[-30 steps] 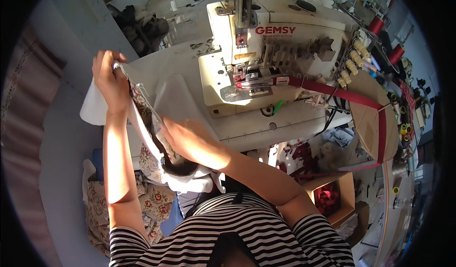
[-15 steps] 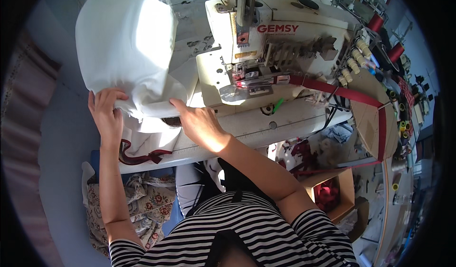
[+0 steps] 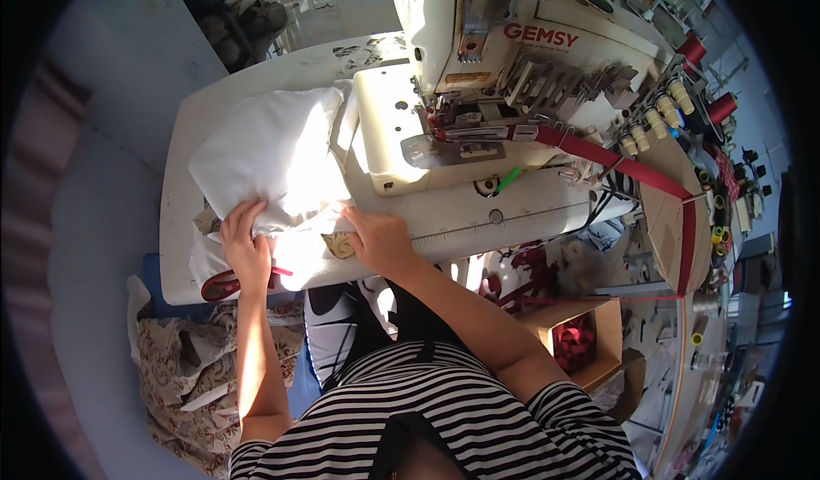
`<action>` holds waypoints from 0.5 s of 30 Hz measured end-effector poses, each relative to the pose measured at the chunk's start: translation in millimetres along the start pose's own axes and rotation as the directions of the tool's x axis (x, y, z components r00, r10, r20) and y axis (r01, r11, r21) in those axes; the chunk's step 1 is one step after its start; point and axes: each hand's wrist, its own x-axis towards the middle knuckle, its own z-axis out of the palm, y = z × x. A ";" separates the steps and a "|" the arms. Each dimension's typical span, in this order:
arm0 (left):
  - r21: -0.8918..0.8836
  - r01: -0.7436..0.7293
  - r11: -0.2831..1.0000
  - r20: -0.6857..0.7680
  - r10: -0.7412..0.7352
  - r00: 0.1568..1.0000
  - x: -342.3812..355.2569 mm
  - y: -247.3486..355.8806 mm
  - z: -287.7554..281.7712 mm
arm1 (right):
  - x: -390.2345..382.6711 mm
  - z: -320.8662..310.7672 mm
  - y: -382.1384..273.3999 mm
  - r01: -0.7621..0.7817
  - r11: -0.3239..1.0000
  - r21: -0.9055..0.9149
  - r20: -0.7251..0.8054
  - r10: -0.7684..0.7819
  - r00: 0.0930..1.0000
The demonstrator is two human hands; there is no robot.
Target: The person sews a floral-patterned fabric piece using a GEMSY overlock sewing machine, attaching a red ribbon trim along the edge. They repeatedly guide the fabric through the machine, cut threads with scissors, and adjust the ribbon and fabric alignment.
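A white fabric piece (image 3: 273, 151) lies bunched on the sewing table (image 3: 184, 164), left of the machine's bed. My left hand (image 3: 246, 249) presses down on its near edge, where a red binding strip (image 3: 224, 285) shows at the table's front. My right hand (image 3: 380, 241) rests flat on the cloth's right corner, by a patch of patterned fabric (image 3: 340, 245) and the machine's front ruler. The cream industrial sewing machine (image 3: 478, 61) stands just beyond, its presser foot (image 3: 457, 134) fed by a red tape (image 3: 632, 172) coming from the right.
Thread cones (image 3: 709, 79) stand at the machine's right. A cardboard box with red trim (image 3: 581, 339) sits below the table on the right. Floral patterned fabric (image 3: 175, 377) is heaped at my lower left. Dark clutter lies on the floor beyond the table.
The white fabric, held up in the air before, has been brought down onto the table. Both hands moved down with it and now press its near edge.
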 end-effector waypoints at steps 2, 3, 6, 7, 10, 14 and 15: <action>-0.002 0.003 1.000 -0.003 -0.003 1.000 -0.5 -0.4 1.1 | -0.8 0.8 0.4 -0.003 1.000 -0.010 0.001 0.003 1.000; 0.003 0.001 1.000 -0.004 -0.001 1.000 -0.9 -0.9 1.0 | -0.7 1.2 0.1 -0.003 1.000 -0.013 0.000 0.003 1.000; 0.012 -0.001 1.000 -0.006 0.001 1.000 0.4 -1.5 2.0 | -0.6 2.6 0.6 -0.037 0.999 0.000 0.003 0.037 0.999; 0.014 -0.002 1.000 -0.006 0.002 1.000 0.7 -1.7 2.2 | -0.4 2.7 0.4 -0.035 0.999 -0.002 -0.003 0.035 0.999; 0.010 -0.009 1.000 -0.019 0.009 1.000 0.6 -3.0 2.7 | -0.3 2.5 0.0 -0.033 0.999 -0.011 -0.006 0.033 0.999; 0.009 -0.010 1.000 -0.021 0.010 1.000 0.7 -2.9 2.6 | 0.1 2.1 -0.2 -0.035 0.999 -0.010 0.008 0.035 0.999; 0.010 -0.010 1.000 -0.022 0.010 1.000 0.2 -3.5 2.9 | 0.0 1.9 -0.5 -0.034 0.999 -0.007 0.011 0.034 0.999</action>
